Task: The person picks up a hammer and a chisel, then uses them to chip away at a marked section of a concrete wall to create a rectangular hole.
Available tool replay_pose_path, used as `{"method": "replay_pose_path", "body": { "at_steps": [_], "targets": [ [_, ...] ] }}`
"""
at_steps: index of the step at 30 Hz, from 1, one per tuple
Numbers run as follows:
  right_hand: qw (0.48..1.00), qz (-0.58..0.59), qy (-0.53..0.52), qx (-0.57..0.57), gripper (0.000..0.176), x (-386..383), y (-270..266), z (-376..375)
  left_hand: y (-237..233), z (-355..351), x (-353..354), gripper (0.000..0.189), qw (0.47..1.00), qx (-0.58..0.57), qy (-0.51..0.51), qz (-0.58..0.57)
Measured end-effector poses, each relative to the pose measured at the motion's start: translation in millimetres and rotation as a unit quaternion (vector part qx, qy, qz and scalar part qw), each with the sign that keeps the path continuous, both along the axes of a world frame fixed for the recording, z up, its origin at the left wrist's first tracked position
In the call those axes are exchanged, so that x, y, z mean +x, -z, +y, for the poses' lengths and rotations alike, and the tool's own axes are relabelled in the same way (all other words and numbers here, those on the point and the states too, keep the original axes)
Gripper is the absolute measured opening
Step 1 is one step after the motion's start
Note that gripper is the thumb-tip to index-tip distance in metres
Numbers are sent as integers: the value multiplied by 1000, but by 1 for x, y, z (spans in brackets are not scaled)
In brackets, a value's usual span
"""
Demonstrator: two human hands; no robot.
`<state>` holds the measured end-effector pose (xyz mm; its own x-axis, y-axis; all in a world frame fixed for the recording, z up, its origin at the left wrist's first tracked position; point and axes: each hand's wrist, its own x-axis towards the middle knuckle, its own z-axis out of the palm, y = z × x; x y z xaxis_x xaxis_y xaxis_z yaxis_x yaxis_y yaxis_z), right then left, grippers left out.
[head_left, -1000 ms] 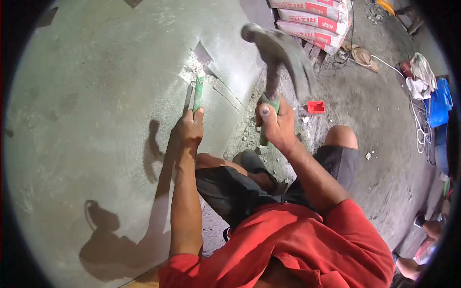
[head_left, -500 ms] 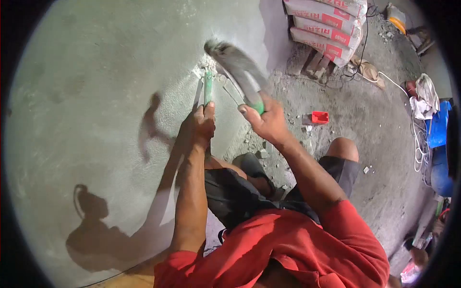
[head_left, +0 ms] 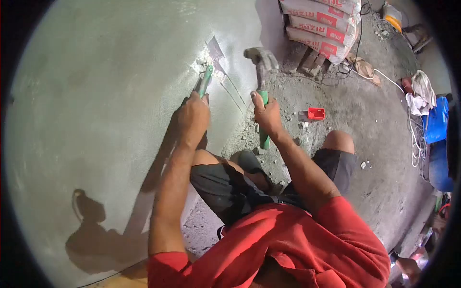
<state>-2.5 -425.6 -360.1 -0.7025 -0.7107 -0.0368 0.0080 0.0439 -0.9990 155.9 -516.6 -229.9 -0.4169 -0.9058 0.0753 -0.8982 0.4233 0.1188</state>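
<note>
My left hand (head_left: 195, 117) is closed around a green-handled chisel (head_left: 206, 80), whose far end is at a broken, whitish patch (head_left: 209, 61) in the grey wall (head_left: 105, 96). My right hand (head_left: 268, 115) grips the green handle of a claw hammer (head_left: 262, 72). The hammer's metal head is raised to the right of the chisel, apart from it. Two thin lines run down the wall from the patch toward the rubble. The chisel's tip is hidden in the broken patch.
Printed sacks (head_left: 319, 29) are stacked at the top right. A red box (head_left: 316, 114) lies on the rubble-strewn floor (head_left: 379, 129). Farther right are a white cable (head_left: 412, 126), white cloth (head_left: 422, 91) and a blue container (head_left: 436, 122). My knees are bent below my hands.
The hammer has swung away from the chisel to the right and now stands more upright. My left hand has shifted slightly left and down, and the chisel leans more to the right.
</note>
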Motion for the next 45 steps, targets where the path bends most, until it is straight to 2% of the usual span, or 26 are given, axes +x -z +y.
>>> {"method": "replay_pose_path", "body": {
  "at_steps": [1, 3, 4, 6, 7, 8, 9, 11, 14, 15, 16, 17, 18, 19, 20, 22, 23, 25, 27, 31, 37, 40, 42, 43, 44, 45],
  "targets": [
    [1000, 2, -1, -2, 49, 5, -6, 4, -1, -6, 6, 45, 1000, -2, -1, 2],
    [994, -106, -5, 21, 48, 12, -21, 15, 7, -20, 15, 44, 998, -10, 58, -4],
    [995, -101, -5, 17, 48, 15, -16, 20, 19, -17, 17, 44, 998, -14, 58, 1],
    [997, -72, -36, -3, 49, 17, -1, 23, 40, -4, 9, 43, 993, -19, -4, 117],
    [997, -69, -31, -7, 49, 14, -4, 24, 40, 4, -5, 42, 993, -4, -4, 115],
    [998, -50, -38, 17, 49, 16, -6, 33, 101, -18, -19, 39, 971, -43, -11, 233],
    [998, -29, -47, 42, 49, 18, -4, 42, 119, -10, -35, 39, 941, -88, -16, 327],
    [999, 1, -45, 30, 50, 3, 13, 44, 142, -11, -59, 40, 914, -57, -77, 395],
    [992, 88, -45, 83, 50, -35, 19, 53, 145, -37, -78, 36, 895, -37, -80, 437],
    [993, 86, -39, 64, 50, -44, 8, 61, 59, -32, -57, 33, 757, 338, -111, 548],
    [994, 75, -46, 72, 51, -54, 5, 65, 19, -49, -41, 30, 605, 471, -104, 633],
    [993, 67, -57, 79, 51, -64, 3, 68, -3, -53, -30, 29, 624, 510, -91, 585],
    [995, 38, -55, 73, 59, -69, -1, 69, -3, -43, -24, 28, 652, 493, -107, 566],
    [996, 37, -52, 65, 59, -73, -4, 66, -3, -29, -16, 27, 682, 474, -120, 544],
    [996, 26, -49, 65, 57, -74, -3, 67, 2, -16, -14, 27, 687, 473, -118, 539],
    [996, 13, -46, 72, 56, -68, -15, 76, 20, 7, -10, 25, 795, 406, -37, 450],
    [996, 9, -46, 78, 56, -67, -9, 76, 26, 9, -13, 25, 794, 412, -41, 446],
    [993, 87, -44, 74, 55, -69, -4, 72, 30, 8, -18, 25, 844, 346, -27, 408],
    [991, 95, -54, 74, 53, -71, -9, 66, 29, 1, -25, 25, 828, 358, -35, 431],
    [995, 18, -90, 28, 49, -69, -56, 65, 30, -19, -35, 26, 803, 386, -35, 453],
    [994, 3, -86, -63, 46, -82, -83, 49, 19, -11, -52, 24, 834, 371, -77, 402],
    [984, -90, -21, -153, 45, -66, -82, 27, 23, -13, -57, 26, 839, 348, -69, 414],
    [983, -98, 28, -150, 50, -34, -62, 5, 25, -18, -59, 26, 840, 351, -74, 408],
    [978, -138, 8, -156, 49, -16, -40, -11, 27, -20, -60, 26, 840, 355, -77, 402],
    [975, -199, -83, -56, 48, -8, -35, -15, 28, -21, -61, 26, 841, 354, -77, 401],
    [972, -146, -178, 35, 47, -13, -30, -17, 29, -21, -62, 26, 841, 345, -70, 410]
  ]
}}
